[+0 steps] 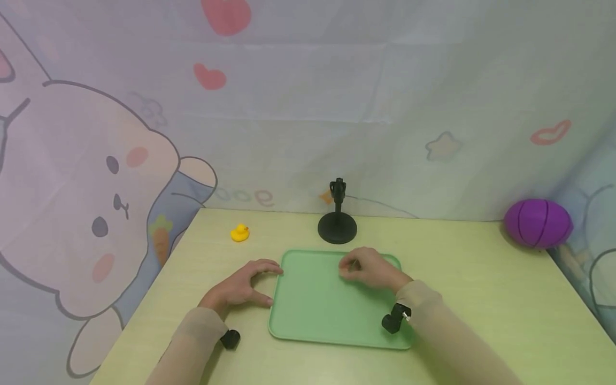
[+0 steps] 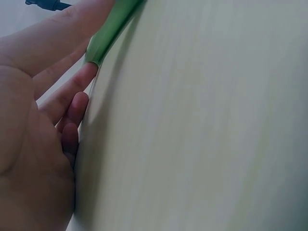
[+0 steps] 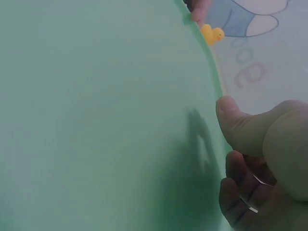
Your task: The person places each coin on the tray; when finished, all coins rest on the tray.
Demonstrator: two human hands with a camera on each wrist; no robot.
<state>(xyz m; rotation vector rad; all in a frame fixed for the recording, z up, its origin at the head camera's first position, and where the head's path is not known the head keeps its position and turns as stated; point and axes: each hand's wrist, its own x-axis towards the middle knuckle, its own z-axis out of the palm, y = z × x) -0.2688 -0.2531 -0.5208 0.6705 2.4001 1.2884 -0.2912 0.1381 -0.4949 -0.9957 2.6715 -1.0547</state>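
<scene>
A green rectangular tray with a low raised rim lies on the table. At its left edge is my left hand, thumb and index finger spread apart and their tips at the rim. In the left wrist view, one fingertip meets the green tray edge. Over the tray's upper right part is my right hand, its fingers loosely curled. The right wrist view shows a gap between the thumb and the bent fingers, with nothing visible in it; the inside of the palm is partly hidden.
A yellow rubber duck sits behind the tray at left. A black stand with a round base is behind the tray's middle. At the table's far right corner rests a purple ball. A printed cloth hangs behind the table.
</scene>
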